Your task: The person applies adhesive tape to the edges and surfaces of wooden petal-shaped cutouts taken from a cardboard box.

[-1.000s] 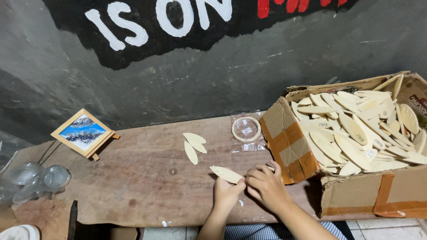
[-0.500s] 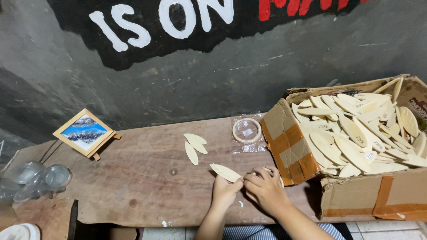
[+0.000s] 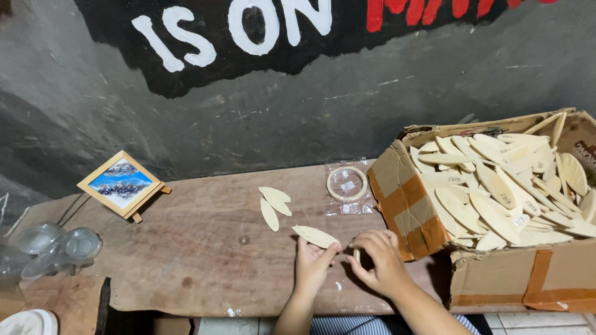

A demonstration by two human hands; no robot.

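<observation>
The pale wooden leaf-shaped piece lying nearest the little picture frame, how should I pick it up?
Pinch the pale leaf-shaped wooden piece across its narrow middle, coming straight down from above. It lies flat on the brown wooden tabletop, long and thin, with pointed ends that would probably slip.

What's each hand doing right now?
Left hand: shut on leaf piece, pinched at its near end.
Right hand: fingers curled around something small; what it is cannot be told.
</observation>
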